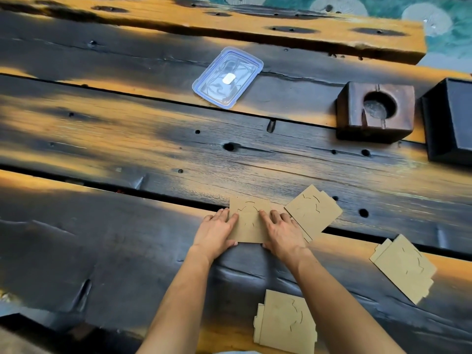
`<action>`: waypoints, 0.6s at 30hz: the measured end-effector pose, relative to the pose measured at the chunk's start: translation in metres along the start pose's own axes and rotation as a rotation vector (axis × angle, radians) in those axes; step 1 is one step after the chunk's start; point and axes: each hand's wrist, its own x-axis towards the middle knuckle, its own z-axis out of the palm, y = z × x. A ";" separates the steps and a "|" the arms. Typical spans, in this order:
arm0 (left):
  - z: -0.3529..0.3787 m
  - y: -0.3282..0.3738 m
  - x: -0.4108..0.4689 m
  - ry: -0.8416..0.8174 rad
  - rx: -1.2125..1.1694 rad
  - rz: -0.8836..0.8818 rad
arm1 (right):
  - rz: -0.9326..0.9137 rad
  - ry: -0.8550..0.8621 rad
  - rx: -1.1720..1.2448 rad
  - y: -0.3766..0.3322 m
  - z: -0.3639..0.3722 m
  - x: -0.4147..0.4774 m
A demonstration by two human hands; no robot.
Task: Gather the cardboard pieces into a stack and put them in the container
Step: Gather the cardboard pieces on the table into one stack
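Note:
Several tan cardboard pieces with cut slots lie on the dark wooden table. Both hands rest on one piece (249, 221) in the middle: my left hand (217, 232) grips its left edge with the thumb under the near edge, and my right hand (282, 231) lies on its right edge in the same way. A second piece (314, 210) lies just right of it, partly under my right hand. Another piece (404, 267) lies far right and one (284, 323) lies near the front edge. The clear plastic container (227, 76) with a blue-rimmed lid sits farther back.
A dark wooden block (375, 112) with a round hole stands at the right, with a black box (452, 123) beside it at the frame edge. The table (127, 139) is made of rough planks with gaps and holes.

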 end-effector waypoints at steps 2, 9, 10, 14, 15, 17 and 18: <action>0.000 0.005 -0.006 0.006 0.012 0.009 | 0.003 0.002 -0.007 0.001 0.000 -0.008; 0.001 0.027 -0.025 0.020 0.031 0.034 | 0.037 0.007 0.004 0.007 0.008 -0.040; 0.002 0.031 -0.028 0.020 0.038 0.037 | 0.039 0.009 0.008 0.008 0.010 -0.045; 0.008 0.042 -0.038 0.003 0.055 0.043 | 0.045 0.010 0.010 0.011 0.017 -0.061; 0.010 0.045 -0.040 -0.001 0.056 0.043 | 0.045 0.010 0.009 0.012 0.019 -0.065; 0.013 0.051 -0.046 -0.005 0.058 0.045 | 0.045 0.008 0.011 0.014 0.022 -0.074; 0.014 0.055 -0.049 -0.004 0.059 0.047 | 0.046 0.006 0.015 0.016 0.024 -0.078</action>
